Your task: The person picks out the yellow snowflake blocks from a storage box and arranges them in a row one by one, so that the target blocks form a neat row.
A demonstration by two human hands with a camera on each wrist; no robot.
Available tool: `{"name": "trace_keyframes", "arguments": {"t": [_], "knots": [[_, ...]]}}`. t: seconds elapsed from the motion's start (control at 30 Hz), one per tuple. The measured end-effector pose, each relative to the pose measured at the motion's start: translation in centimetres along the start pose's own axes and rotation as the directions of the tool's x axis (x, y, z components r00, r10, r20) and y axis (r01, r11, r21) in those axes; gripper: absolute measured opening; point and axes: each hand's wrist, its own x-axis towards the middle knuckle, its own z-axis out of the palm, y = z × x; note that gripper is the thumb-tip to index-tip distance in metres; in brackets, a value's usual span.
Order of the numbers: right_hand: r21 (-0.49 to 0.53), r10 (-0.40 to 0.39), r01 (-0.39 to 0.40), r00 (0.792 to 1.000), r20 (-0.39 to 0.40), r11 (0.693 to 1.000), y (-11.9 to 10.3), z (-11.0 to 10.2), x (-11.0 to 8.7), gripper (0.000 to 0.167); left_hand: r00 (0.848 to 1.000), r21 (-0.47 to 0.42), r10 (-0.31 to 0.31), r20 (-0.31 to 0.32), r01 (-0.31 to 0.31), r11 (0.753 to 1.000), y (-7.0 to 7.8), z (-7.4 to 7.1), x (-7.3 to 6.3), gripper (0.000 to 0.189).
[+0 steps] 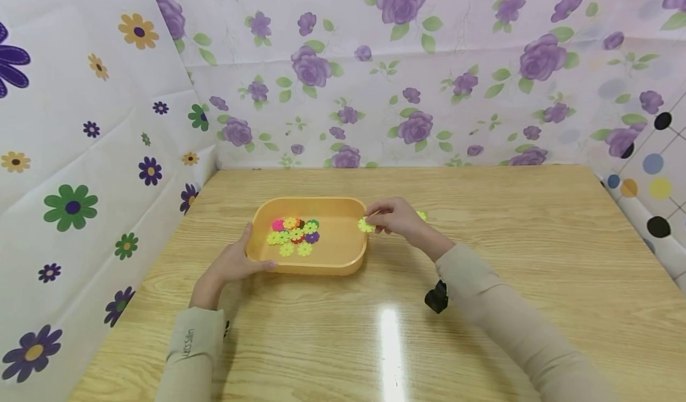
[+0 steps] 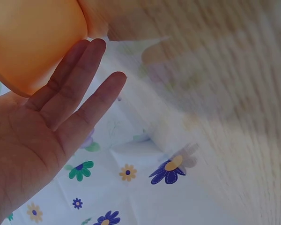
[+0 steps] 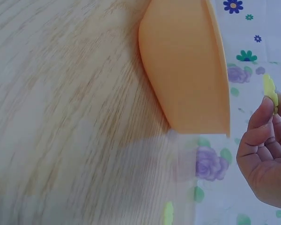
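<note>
An orange tray [image 1: 337, 247] stands on the wooden table, holding several flower-shaped plastic discs in yellow, pink, purple, green and red, gathered in its left half. My left hand [image 1: 236, 259] rests on the tray's front left corner, thumb along the front side; in the left wrist view its fingers [image 2: 70, 84] lie fairly straight against the wall. Between thumb and fingertips my right hand [image 1: 396, 217] pinches a yellow flower-shaped disc [image 1: 366, 225] at the tray's right rim. The right wrist view shows that disc [image 3: 270, 91] edge-on.
Another yellow flower-shaped disc [image 1: 422, 215] lies on the table just behind my right wrist, partly hidden. A black device [image 1: 437, 298] hangs below the right sleeve. Flower-printed cloth [image 1: 343, 92] stands along the table's back and left edges.
</note>
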Motion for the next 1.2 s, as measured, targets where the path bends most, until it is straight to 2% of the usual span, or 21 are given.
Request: {"name": "trace_keyframes", "arguments": {"t": [0.33,0.57,0.93,1.2], "knots": [[-0.057,0.012,-0.012,1.000,0.001,0.998,1.3,-1.7,-0.6,0.022,1.000,0.005,0.026,-0.011,-0.026,1.000,-0.1,0.1,0.1,0.121],[-0.086,0.030,-0.031,0.999,-0.020,0.996,1.8,-3.2,-1.1,0.024,1.000,-0.008,-0.001,-0.005,0.001,1.000,0.1,0.1,0.0,0.121],[-0.147,0.055,-0.062,0.997,-0.050,0.987,3.4,-6.1,-1.5,0.029,1.000,0.013,0.000,-0.007,0.001,1.000,-0.2,0.2,0.1,0.122],[-0.162,0.061,-0.078,0.992,-0.108,0.984,4.7,-8.8,-1.6,0.031,1.000,0.017,0.002,-0.012,-0.002,1.000,-0.3,0.3,0.2,0.123]]}}
